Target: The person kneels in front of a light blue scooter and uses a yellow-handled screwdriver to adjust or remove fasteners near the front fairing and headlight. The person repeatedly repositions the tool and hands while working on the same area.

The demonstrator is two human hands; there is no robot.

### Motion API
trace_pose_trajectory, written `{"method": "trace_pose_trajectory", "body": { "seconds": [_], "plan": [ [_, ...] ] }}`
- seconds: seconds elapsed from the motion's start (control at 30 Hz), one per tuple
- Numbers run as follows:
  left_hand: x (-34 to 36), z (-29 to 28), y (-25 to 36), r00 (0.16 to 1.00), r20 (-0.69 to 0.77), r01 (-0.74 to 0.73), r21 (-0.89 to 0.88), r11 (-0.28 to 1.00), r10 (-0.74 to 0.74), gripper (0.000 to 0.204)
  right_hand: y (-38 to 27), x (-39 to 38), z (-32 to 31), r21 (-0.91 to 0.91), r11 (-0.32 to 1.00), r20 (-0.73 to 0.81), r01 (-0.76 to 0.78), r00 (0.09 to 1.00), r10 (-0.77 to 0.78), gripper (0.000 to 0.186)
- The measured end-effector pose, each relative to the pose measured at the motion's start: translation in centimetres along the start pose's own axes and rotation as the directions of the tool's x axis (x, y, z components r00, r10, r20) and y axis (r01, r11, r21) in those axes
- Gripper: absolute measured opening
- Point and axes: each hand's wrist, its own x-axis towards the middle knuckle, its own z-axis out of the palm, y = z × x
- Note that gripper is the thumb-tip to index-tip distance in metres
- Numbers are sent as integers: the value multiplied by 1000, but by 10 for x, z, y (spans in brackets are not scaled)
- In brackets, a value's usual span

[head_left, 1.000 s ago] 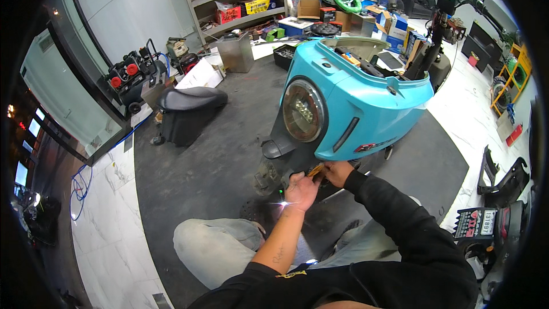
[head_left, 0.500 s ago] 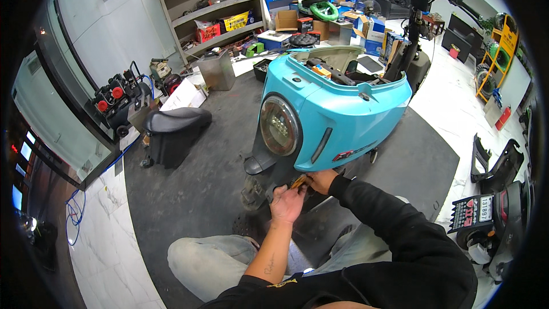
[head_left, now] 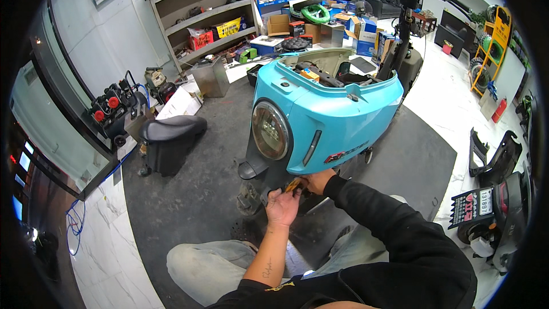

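Note:
A turquoise scooter body (head_left: 337, 120) with a round rear lamp (head_left: 271, 130) stands in front of me. Just below its lower edge, my two hands come close together. My left hand (head_left: 282, 207), palm turned up, has its fingers closed on a small orange-yellow piece (head_left: 293, 185), whose kind I cannot make out. Beside it, my right hand (head_left: 319, 182) reaches in from the right under the panel, its fingers curled at the same spot. What those fingers hold is hidden. A dark mudguard part (head_left: 254, 170) juts out to the left of my hands.
A black scooter seat (head_left: 172, 140) rests on the dark mat (head_left: 171, 200) at left. Behind are a metal box (head_left: 210, 77), a grey shelf (head_left: 200, 22) and piled cartons. At right lie black plastic panels (head_left: 500, 160) near another vehicle's rear (head_left: 506, 217). A blue hose (head_left: 74, 223) coils at far left.
The view has shifted slightly, so the scooter sits a little further left. Both hands stay together under the panel, with the orange-yellow piece still between them.

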Motion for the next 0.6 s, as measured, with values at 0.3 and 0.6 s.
{"method": "trace_pose_trajectory", "body": {
  "seconds": [0.3, 0.6],
  "plan": [
    [-3, 9, 1, 998, 70, -3, 35, 999, 0, 51, 2, -1, -2, -59, 998, -87, 39, 995, -44, 35],
    [-3, 7, -1, 999, 52, 7, 2, 1000, -7, 44, -3, 0, -13, -3, 997, -101, 78, 992, -78, 27]
  ]
}}
